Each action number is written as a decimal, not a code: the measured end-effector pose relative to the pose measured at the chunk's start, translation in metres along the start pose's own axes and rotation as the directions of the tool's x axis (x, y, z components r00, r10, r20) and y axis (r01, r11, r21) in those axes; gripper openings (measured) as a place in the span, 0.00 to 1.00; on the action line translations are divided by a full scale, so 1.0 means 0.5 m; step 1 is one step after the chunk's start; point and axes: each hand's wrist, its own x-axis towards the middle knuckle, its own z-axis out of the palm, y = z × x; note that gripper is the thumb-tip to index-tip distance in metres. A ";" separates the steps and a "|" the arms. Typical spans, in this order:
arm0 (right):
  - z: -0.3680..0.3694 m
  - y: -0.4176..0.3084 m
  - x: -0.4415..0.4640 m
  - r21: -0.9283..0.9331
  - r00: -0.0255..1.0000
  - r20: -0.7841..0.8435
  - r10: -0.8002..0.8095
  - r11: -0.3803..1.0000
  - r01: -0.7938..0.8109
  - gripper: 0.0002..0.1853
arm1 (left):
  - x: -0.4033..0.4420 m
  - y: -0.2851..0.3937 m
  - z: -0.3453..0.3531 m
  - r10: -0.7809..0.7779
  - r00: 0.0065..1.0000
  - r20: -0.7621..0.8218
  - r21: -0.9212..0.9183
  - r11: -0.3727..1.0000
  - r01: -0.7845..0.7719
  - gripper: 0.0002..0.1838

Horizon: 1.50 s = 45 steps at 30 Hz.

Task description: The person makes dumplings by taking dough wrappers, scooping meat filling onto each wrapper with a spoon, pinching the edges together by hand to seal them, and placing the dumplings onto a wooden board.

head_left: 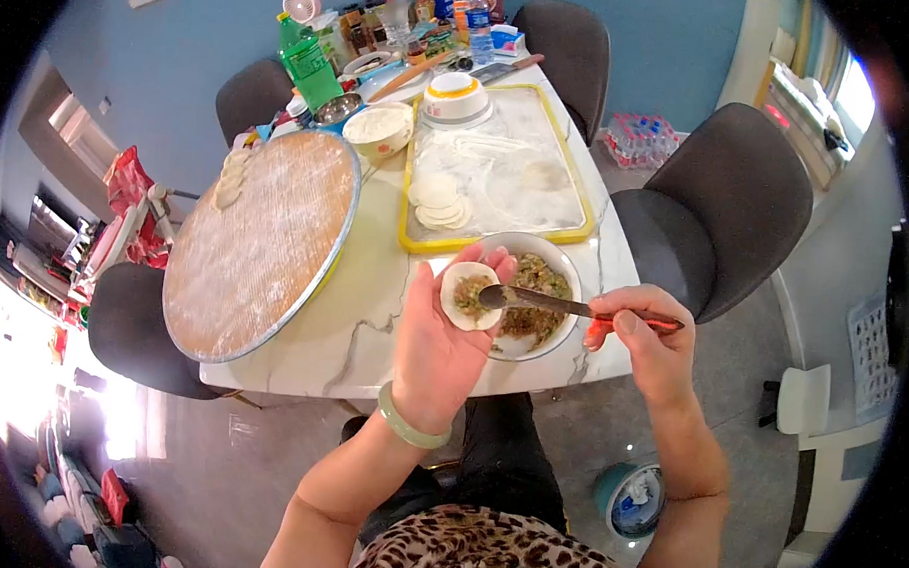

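Observation:
My left hand is palm up, cradling a round dumpling wrapper with a small mound of filling in its middle. A pale green bangle circles that wrist. Gripped by its handle in my right hand is a dark metal spoon, its tip touching the filling on the wrapper. Directly below the spoon stands a white bowl of chopped filling mixture, partly hidden by my left fingers and the spoon.
A yellow-rimmed floured board carries stacked wrappers and an upturned bowl. Left of it, a large round tray holds a few dumplings. A flour bowl, green bottle and several jars stand behind. Chairs surround the table.

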 end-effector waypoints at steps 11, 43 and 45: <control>0.128 -0.026 -0.037 -0.187 0.985 0.017 0.172 0.968 -0.166 0.09 | -0.087 0.004 -0.047 0.029 0.999 0.037 -0.136 0.990 -0.024 0.25; 0.305 0.072 -0.151 -0.129 0.981 -0.176 -0.085 0.990 0.063 0.05 | -0.186 0.046 -0.124 0.170 0.985 -0.016 -0.256 0.952 -0.169 0.23; 0.303 0.062 -0.141 -0.251 0.993 -0.083 -0.086 0.966 0.063 0.04 | -0.182 0.044 -0.136 0.167 0.985 -0.032 -0.251 0.953 -0.170 0.23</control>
